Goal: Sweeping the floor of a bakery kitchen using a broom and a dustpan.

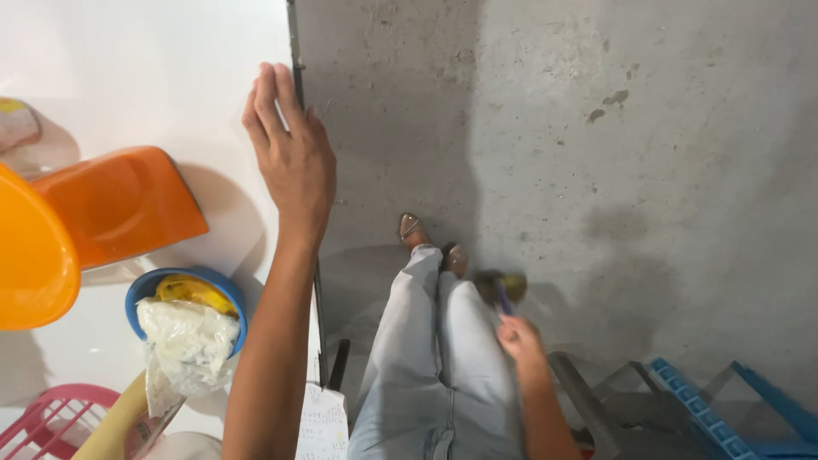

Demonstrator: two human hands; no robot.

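Fingers (274, 94) flat on smooth white table (170, 60); right hand (520, 338) gripping perhaps a brush (501, 288).

Setting: plain domestic utility or kitchen corner; bare grey concrete floor (596, 128), white tabletop (153, 60) crowded with orange plastic basins (119, 204), blue plastic bowl (141, 294).

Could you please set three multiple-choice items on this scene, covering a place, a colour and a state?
1. Where is the left hand?
A. at the white table's edge
B. on the floor
C. in the bowl

2. What colour is the bowl holding the plastic bag?
A. red
B. blue
C. green

3. How is the right hand?
A. flat open
B. out of view
C. closed on a blurred tool

Answers: A, its fingers lie along the table edge; B, the rim shows blue; C, its fingers wrap the handle.
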